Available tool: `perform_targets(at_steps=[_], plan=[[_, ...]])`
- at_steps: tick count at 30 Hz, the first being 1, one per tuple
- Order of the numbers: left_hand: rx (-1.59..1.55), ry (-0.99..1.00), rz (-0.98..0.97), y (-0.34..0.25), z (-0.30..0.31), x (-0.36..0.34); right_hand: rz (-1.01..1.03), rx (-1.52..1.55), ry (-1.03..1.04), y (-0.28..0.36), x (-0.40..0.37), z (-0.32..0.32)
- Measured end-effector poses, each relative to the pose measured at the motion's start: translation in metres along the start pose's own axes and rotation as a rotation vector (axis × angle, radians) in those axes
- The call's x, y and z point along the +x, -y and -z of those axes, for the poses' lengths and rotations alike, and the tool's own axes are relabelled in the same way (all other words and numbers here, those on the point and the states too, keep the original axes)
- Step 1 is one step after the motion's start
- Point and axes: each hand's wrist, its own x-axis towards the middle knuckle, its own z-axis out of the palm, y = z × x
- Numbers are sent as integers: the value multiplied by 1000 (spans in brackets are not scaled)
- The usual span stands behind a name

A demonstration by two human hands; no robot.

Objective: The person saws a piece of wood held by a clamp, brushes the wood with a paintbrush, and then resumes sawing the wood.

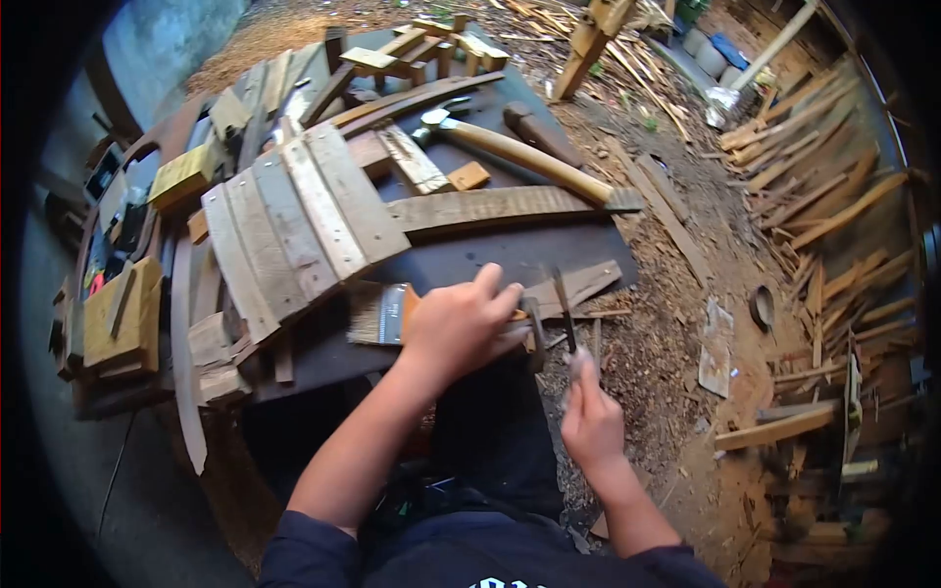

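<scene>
My left hand (456,323) is closed at the near edge of the dark table, its fingers curled round a dark curved piece (535,335) that sticks out on the right. Beside that hand, a wide paintbrush (394,314) lies with pale bristles pointing left; part of its orange handle is hidden. My right hand (592,416) grips a thin dark rod-like tool (563,306), which points up and is smeared by motion. The two hands are apart. A slatted wooden panel (294,216) rests on the table left of them.
Behind the hands lie a curved wooden strip (500,208) and a claw hammer (520,152). Wood blocks (392,59) crowd the table's far end, with yellowish blocks (123,314) at left. Wood scraps (814,216) are heaped on the ground at right.
</scene>
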Motion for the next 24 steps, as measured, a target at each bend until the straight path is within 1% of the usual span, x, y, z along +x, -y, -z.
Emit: perform_targets(at_steps=[2,3,6,7,10,11,13,14,15,18,19,22,24], plan=[[3,14,25,-4,4,3,-12,8,19,-1,33,-5],[11,30,46,-5,5,3,7,27,-13,-6,33,-11],[14,21,31,-5,5,2,-117,-7,104,14,3,16],[12,-3,3,-1,3,1,-117,53,83,16,-7,20],[14,3,12,0,0,1,-109,56,196,19,7,42],[16,3,21,-3,2,2,-53,7,205,13,24,38],[6,23,32,-5,5,4,-45,-81,257,14,54,34],[8,35,46,-4,5,3,-35,-117,288,16,60,32],[26,34,38,-3,5,2,-18,-82,259,20,56,37],[14,1,0,0,3,1,-100,-66,276,29,20,57],[26,33,10,0,4,1,-60,-78,256,34,18,62],[6,38,20,-1,3,3,-77,-105,328,33,44,63],[3,54,27,-4,4,5,-98,-42,336,21,59,53]])
